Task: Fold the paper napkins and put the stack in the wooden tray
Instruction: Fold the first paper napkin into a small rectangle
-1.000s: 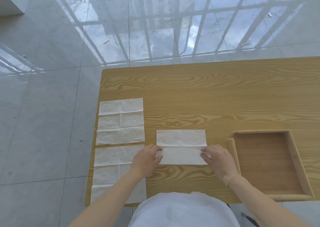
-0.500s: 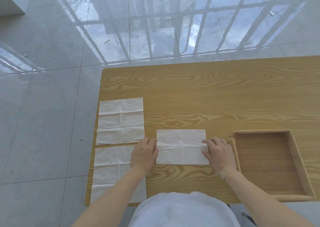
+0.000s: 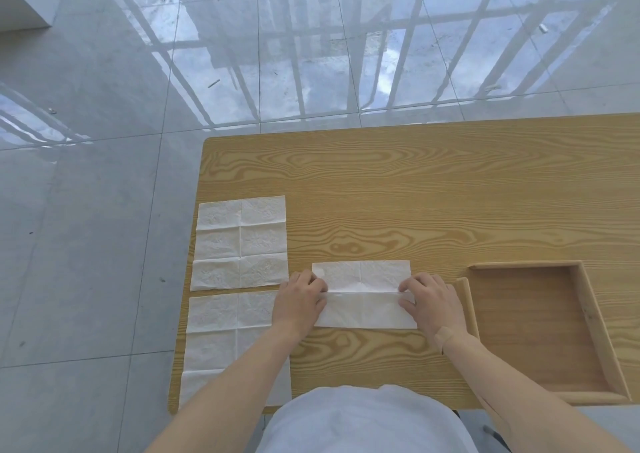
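Both hands' grip pinching one napkin (image 3: 363, 297), left hand (image 3: 299, 300), right hand (image 3: 433, 302), two flat napkins (image 3: 239, 241), one tray (image 3: 585, 317)

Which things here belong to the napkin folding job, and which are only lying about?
Belong to the job:
- half-folded napkin, held by the left hand and right hand
- two unfolded napkins
- wooden tray, nothing in it

Only lying about:
- small debris on the floor
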`<state>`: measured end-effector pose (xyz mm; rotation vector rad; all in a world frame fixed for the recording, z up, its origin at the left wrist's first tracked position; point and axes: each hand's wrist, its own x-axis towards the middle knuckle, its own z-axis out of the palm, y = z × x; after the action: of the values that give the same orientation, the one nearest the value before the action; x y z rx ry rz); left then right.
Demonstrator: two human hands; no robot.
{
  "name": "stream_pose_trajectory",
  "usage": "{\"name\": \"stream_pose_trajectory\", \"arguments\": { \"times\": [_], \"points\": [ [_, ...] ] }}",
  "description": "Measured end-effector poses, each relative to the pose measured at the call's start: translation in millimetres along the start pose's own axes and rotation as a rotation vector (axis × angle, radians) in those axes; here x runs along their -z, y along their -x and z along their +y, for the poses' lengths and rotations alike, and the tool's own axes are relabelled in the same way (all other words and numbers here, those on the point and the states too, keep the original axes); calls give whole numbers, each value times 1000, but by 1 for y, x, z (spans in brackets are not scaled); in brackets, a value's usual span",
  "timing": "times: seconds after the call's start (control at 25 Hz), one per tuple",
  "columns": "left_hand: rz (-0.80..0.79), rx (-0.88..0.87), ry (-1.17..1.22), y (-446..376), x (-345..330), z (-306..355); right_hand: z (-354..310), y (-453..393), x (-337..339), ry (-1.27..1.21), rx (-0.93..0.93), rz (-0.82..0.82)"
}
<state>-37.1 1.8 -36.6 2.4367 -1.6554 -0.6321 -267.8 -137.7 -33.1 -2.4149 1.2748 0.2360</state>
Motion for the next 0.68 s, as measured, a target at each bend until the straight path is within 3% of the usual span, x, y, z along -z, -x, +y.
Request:
{"name": "stream_pose_trajectory", "arguments": {
  "times": [0.36,0.48,0.68],
  "points": [
    [43,26,97,-4,3,2,-1,-3,5,-61,-20,-53],
    [74,9,169,-2,7,-2,2,2,11,-158,-32,-1],
    [14,-9,381,0,19,-10,9,14,22,-469,-74,-60]
  ]
}}
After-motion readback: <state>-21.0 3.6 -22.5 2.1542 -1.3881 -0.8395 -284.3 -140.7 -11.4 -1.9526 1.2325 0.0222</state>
